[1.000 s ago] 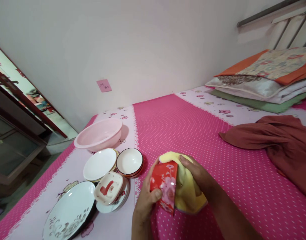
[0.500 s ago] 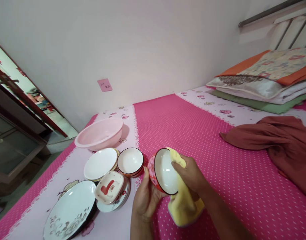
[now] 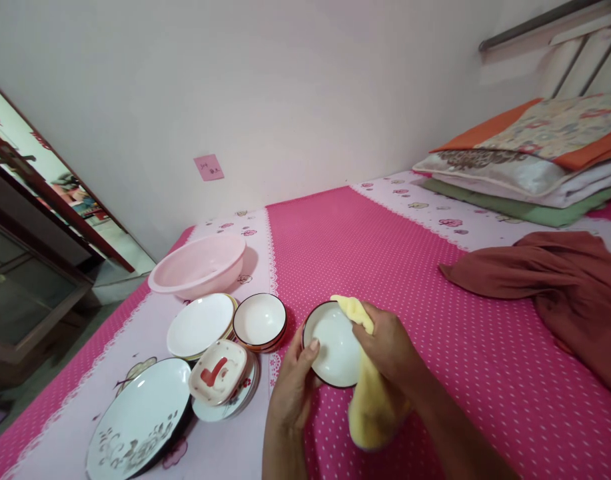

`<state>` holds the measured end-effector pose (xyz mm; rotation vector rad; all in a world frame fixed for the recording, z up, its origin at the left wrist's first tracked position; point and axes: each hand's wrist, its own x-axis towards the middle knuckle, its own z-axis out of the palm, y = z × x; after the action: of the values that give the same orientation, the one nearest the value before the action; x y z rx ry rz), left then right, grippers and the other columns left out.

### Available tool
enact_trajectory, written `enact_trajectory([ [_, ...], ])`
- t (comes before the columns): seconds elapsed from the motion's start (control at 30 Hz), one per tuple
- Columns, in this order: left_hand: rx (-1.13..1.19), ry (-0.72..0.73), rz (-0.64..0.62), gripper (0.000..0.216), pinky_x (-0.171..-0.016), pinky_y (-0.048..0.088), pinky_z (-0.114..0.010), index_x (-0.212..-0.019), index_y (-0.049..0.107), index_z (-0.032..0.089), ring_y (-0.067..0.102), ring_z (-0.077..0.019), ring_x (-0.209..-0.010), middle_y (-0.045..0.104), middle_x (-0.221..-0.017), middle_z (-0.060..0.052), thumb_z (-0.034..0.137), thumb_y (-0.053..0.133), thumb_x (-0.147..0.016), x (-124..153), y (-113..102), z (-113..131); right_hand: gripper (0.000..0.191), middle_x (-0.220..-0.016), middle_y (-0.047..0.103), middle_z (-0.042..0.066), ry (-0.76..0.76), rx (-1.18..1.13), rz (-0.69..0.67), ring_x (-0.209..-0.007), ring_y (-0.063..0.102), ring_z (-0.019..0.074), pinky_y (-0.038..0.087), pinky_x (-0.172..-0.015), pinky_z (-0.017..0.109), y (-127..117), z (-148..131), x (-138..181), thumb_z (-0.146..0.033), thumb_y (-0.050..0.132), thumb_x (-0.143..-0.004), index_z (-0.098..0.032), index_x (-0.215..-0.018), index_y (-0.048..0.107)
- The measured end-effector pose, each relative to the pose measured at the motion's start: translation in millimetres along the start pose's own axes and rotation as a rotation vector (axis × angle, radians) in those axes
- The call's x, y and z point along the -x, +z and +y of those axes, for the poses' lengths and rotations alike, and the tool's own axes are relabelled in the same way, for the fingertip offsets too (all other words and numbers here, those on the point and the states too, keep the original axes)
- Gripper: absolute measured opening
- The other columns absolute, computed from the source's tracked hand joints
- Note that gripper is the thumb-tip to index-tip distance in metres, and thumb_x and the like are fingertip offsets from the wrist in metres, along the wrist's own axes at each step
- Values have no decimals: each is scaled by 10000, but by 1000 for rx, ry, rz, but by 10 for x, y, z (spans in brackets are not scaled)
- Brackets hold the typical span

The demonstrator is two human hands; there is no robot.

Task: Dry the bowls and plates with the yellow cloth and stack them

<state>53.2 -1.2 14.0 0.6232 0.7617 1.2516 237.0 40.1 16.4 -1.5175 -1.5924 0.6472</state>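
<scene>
My left hand (image 3: 296,380) grips the left side of a white bowl (image 3: 332,347) with a dark rim, its thumb resting inside. The bowl is tilted with its opening toward me, above the pink bedspread. On the bowl's right edge, my right hand (image 3: 390,347) pinches a yellow cloth (image 3: 372,407) against the rim, and the rest of the cloth hangs down. Left of my hands stands a small stack of similar bowls (image 3: 260,321). Beside it are a square dish (image 3: 218,373) with a red pattern, on top of small plates (image 3: 225,408), and a stack of white plates (image 3: 200,327).
A large flowered plate (image 3: 140,413) lies at the near left. Behind the dishes sits a pink basin (image 3: 198,267). Brown-red fabric (image 3: 545,287) is crumpled at the right, with folded bedding (image 3: 530,160) behind it. The wall bounds the far side of the bedspread (image 3: 365,253).
The bowl has turned to face me more squarely. My left thumb has moved from outside the bowl to over its rim. The cloth has shifted slightly right with my right hand.
</scene>
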Motion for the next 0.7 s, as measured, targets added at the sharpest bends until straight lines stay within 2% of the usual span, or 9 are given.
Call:
enact_trajectory([
  [0.1, 48, -15, 90, 569, -1033, 583, -452, -1390, 666, 199, 692, -335, -1236, 751, -1303, -145, 311, 828, -857, -27, 37, -22, 354, -959, 779, 88, 4, -154, -11, -859, 717, 268, 531, -776, 363, -42, -50, -10, -347, 590, -874, -187, -1159, 724],
  [0.2, 144, -29, 219, 530, -949, 632, -456, -1382, 646, 151, 749, -318, -1117, 791, -1186, -149, 254, 782, -881, -58, 41, -33, 480, -1154, 759, 129, 66, -329, 91, -1059, 705, 305, 531, -947, 429, -132, -38, -49, -511, 596, -911, -171, -1236, 689],
  [0.27, 193, -14, 292, 498, -926, 645, -442, -1376, 636, 122, 770, -296, -1051, 807, -1118, -143, 201, 743, -896, -78, 37, -39, 503, -1223, 728, 141, 56, -305, 185, -1146, 666, 323, 488, -1037, 480, -215, 30, -84, -553, 543, -941, -175, -1240, 686],
  [0.33, 202, 6, 318, 487, -924, 648, -420, -1373, 632, 120, 775, -280, -1035, 807, -1117, -137, 174, 728, -898, -94, 35, -46, 459, -1156, 716, 143, -5, -146, 252, -1135, 644, 339, 452, -1065, 519, -303, 124, -115, -555, 503, -952, -193, -1125, 725],
  [0.4, 190, 18, 313, 499, -928, 647, -412, -1379, 630, 144, 767, -280, -1073, 795, -1170, -134, 173, 738, -892, -104, 35, -55, 413, -989, 702, 134, -19, 8, 268, -1016, 654, 338, 469, -1012, 519, -379, 201, -133, -549, 513, -932, -207, -955, 743],
  [0.47, 180, 25, 307, 517, -936, 643, -418, -1390, 625, 177, 749, -284, -1128, 780, -1223, -130, 175, 747, -888, -113, 34, -67, 404, -877, 700, 111, 34, -23, 217, -880, 665, 309, 514, -895, 470, -434, 222, -134, -556, 540, -918, -209, -917, 745],
  [0.53, 168, 38, 299, 534, -947, 637, -425, -1404, 616, 199, 732, -286, -1166, 766, -1260, -128, 183, 754, -889, -124, 30, -82, 440, -875, 733, 96, 98, -229, 167, -822, 678, 290, 537, -778, 415, -462, 180, -120, -588, 568, -916, -197, -1007, 748],
  [0.6, 144, 54, 293, 557, -947, 636, -428, -1419, 604, 211, 724, -288, -1179, 755, -1286, -128, 207, 766, -886, -138, 25, -101, 484, -890, 752, 78, 137, -456, 171, -792, 691, 276, 546, -696, 375, -463, 93, -99, -626, 627, -889, -189, -1070, 727],
  [0.7, 106, 65, 307, 616, -942, 634, -427, -1455, 577, 235, 717, -289, -1188, 730, -1335, -126, 236, 782, -873, -157, 22, -134, 479, -849, 746, 52, 145, -643, 214, -725, 692, 252, 555, -629, 341, -410, -71, -56, -625, 751, -804, -193, -1003, 689],
])
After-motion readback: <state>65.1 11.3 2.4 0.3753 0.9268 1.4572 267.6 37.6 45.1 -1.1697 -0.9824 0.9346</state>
